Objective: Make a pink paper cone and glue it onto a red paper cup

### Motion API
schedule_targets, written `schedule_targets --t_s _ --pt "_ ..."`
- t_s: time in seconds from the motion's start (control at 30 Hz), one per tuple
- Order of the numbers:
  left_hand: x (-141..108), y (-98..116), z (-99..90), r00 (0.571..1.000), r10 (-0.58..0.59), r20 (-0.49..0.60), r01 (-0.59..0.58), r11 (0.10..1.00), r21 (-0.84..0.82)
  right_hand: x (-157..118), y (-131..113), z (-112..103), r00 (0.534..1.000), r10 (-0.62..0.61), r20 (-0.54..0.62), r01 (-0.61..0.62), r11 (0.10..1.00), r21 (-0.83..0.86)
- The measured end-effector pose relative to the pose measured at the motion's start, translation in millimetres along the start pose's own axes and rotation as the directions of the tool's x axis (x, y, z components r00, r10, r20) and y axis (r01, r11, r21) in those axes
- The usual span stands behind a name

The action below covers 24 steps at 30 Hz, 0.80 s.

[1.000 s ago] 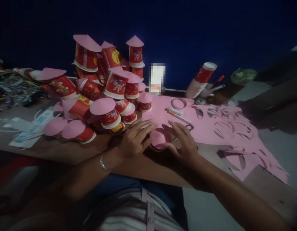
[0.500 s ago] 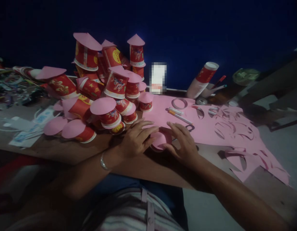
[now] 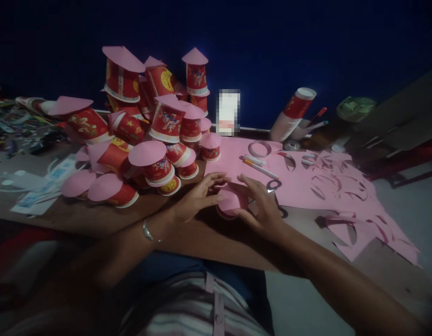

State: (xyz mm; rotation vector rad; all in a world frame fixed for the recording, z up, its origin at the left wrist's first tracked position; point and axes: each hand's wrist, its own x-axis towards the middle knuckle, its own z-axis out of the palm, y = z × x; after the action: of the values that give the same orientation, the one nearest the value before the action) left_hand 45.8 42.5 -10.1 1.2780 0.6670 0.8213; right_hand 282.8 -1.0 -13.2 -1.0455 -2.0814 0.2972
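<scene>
A pink paper cone sits on a paper cup whose rim shows just beneath it, near the front of the wooden table. My left hand is at its left side, the thumb touching the cone and the fingers curving behind it. On the other side, my right hand presses the cone with its thumb low on the front and its fingers round the back edge. Most of the cup under the cone is hidden. Scissors lie just past my right hand, partly covered by it.
Several red paper cups with pink cone tops are piled at the left. Pink paper carries a tape roll and markers. Cut scraps spread rightward. A leaning cup stack stands behind, and wires lie far left.
My left fingers have loosened and drawn back slightly from the cone, uncovering more of it. My right hand stays round its side. The whole view has shifted slightly.
</scene>
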Motion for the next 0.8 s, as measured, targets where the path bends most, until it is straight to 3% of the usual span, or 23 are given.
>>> schedule_targets --t_s 0.37,0.63,0.8 --pt "0.5 -6.7 2.0 0.997 -0.078 -0.005 0.078 0.997 -0.015 0.9 -1.1 0.4 0.998 0.063 -0.003 -0.062 0.996 0.060" --pt "1.3 -0.2 4.0 0.997 -0.073 0.009 0.071 0.985 0.156 0.9 1.9 1.0 0.999 0.040 -0.008 -0.040 0.997 0.065" --pt "1.0 -1.1 3.3 0.996 -0.084 0.009 0.082 0.987 0.139 1.8 2.5 0.2 0.999 0.037 -0.013 -0.036 0.997 0.063"
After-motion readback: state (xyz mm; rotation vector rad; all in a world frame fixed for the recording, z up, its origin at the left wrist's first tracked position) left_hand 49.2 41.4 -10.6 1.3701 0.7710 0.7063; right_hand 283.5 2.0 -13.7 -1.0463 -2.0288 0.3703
